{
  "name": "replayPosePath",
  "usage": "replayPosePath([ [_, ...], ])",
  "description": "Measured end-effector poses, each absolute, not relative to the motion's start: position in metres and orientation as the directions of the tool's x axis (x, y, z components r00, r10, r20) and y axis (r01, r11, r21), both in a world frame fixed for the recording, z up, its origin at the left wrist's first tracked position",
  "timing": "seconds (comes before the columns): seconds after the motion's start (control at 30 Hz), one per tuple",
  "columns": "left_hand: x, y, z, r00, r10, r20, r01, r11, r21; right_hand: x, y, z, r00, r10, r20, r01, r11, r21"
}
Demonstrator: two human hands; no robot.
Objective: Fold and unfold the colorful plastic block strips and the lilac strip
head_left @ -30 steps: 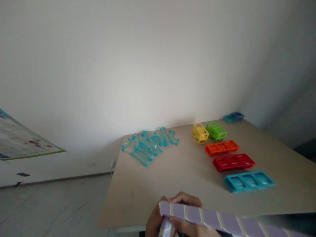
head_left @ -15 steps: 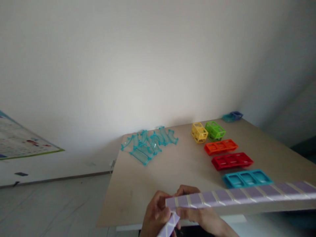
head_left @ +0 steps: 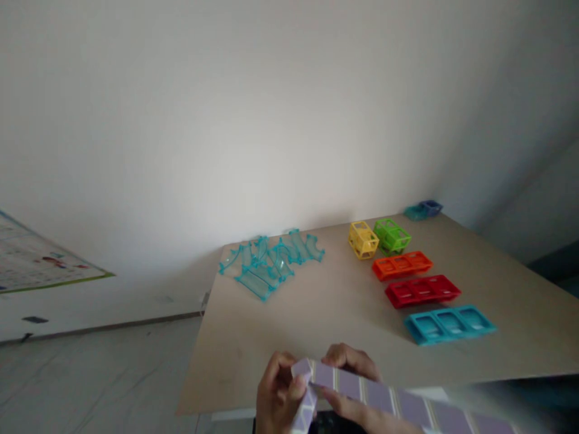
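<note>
A long lilac snake puzzle, jointed in segments with pale lines between them, is held at the table's front edge. One part runs off to the lower right, slightly blurred. A short part bends down at the left end. My left hand is closed around that bent end, thumb pressed on the corner. Just right of the bend, my right hand grips the long part, with fingers above and below it. The lower parts of both hands go out of the picture.
Translucent teal pieces lie in a pile at the table's back left. On the right stand a yellow frame block, a green one, and orange, red and blue three-window pieces. A dark blue piece sits in the far corner.
The long part of the snake puzzle has swung downward at its right end, uncovering the blue piece. Both hands keep their hold. My view has shifted slightly.
</note>
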State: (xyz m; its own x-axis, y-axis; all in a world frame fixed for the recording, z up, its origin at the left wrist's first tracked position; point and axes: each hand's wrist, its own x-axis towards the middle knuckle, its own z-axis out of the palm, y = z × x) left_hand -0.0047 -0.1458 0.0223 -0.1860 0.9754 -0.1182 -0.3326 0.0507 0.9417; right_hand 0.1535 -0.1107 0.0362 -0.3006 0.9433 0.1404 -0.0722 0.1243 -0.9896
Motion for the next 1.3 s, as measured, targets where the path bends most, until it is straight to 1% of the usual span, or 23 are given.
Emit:
replayPosePath([
  [0.1, -0.004, -0.142, 0.018, -0.202, 0.968, -0.148, -0.422, 0.050, 0.905, 0.151, -0.105, 0.028, -0.369, 0.887, 0.278, -0.066, 0.274, -0.960],
  [0.17, -0.005, -0.140, 0.018, -0.189, 0.969, -0.158, -0.473, 0.052, 0.880, 0.152, -0.102, 0.025, -0.420, 0.832, 0.364, -0.109, 0.351, -0.930],
  [0.23, -0.006, -0.139, 0.018, -0.176, 0.971, -0.164, -0.484, 0.059, 0.873, 0.155, -0.100, 0.027, -0.432, 0.795, 0.426, -0.157, 0.399, -0.903],
  [0.3, -0.007, -0.139, 0.017, -0.185, 0.972, -0.148, -0.465, 0.046, 0.884, 0.156, -0.101, 0.034, -0.427, 0.783, 0.451, -0.190, 0.410, -0.892],
  [0.4, -0.010, -0.138, 0.013, -0.192, 0.973, -0.126, -0.448, 0.027, 0.894, 0.156, -0.104, 0.043, -0.394, 0.805, 0.444, -0.221, 0.386, -0.895],
  [0.5, -0.013, -0.139, 0.006, -0.068, 0.990, -0.125, -0.486, 0.077, 0.871, 0.154, -0.106, 0.039, -0.330, 0.849, 0.412, -0.213, 0.358, -0.909],
  [0.57, -0.011, -0.141, 0.002, 0.040, 0.993, -0.110, -0.553, 0.114, 0.825, 0.153, -0.106, 0.032, -0.305, 0.873, 0.382, -0.193, 0.336, -0.922],
  [0.67, -0.003, -0.143, -0.002, 0.154, 0.984, -0.089, -0.714, 0.173, 0.679, 0.151, -0.108, 0.025, -0.275, 0.882, 0.382, -0.163, 0.349, -0.923],
  [0.73, 0.003, -0.144, -0.004, 0.203, 0.977, -0.069, -0.798, 0.206, 0.566, 0.148, -0.112, 0.025, -0.262, 0.870, 0.418, -0.133, 0.396, -0.908],
  [0.8, 0.008, -0.145, -0.003, 0.212, 0.976, -0.055, -0.831, 0.210, 0.515, 0.145, -0.117, 0.027, -0.239, 0.872, 0.426, -0.090, 0.417, -0.905],
  [0.83, 0.009, -0.146, -0.003, 0.202, 0.977, -0.068, -0.829, 0.208, 0.519, 0.143, -0.120, 0.029, -0.221, 0.884, 0.412, -0.067, 0.407, -0.911],
  [0.9, 0.010, -0.148, 0.000, 0.154, 0.978, -0.144, -0.796, 0.209, 0.568, 0.142, -0.126, 0.031, -0.187, 0.913, 0.362, -0.039, 0.361, -0.932],
  [1.0, 0.009, -0.150, 0.004, 0.045, 0.967, -0.250, -0.730, 0.202, 0.653, 0.140, -0.132, 0.029, -0.199, 0.932, 0.304, -0.041, 0.302, -0.952],
  [1.07, 0.007, -0.149, 0.004, 0.018, 0.965, -0.263, -0.719, 0.196, 0.667, 0.137, -0.132, 0.025, -0.202, 0.937, 0.284, -0.058, 0.278, -0.959],
  [1.1, 0.006, -0.148, 0.003, 0.032, 0.966, -0.256, -0.728, 0.198, 0.656, 0.136, -0.131, 0.023, -0.199, 0.936, 0.289, -0.071, 0.280, -0.957],
  [1.17, 0.003, -0.147, 0.000, 0.103, 0.967, -0.233, -0.755, 0.229, 0.614, 0.135, -0.128, 0.020, -0.199, 0.917, 0.344, -0.107, 0.329, -0.938],
  [1.23, -0.001, -0.147, -0.003, 0.178, 0.959, -0.219, -0.768, 0.275, 0.578, 0.138, -0.123, 0.022, -0.250, 0.880, 0.403, -0.120, 0.385, -0.915],
  [1.3, -0.007, -0.150, -0.005, 0.239, 0.936, -0.258, -0.726, 0.349, 0.592, 0.145, -0.119, 0.028, -0.329, 0.848, 0.416, -0.114, 0.402, -0.909],
])
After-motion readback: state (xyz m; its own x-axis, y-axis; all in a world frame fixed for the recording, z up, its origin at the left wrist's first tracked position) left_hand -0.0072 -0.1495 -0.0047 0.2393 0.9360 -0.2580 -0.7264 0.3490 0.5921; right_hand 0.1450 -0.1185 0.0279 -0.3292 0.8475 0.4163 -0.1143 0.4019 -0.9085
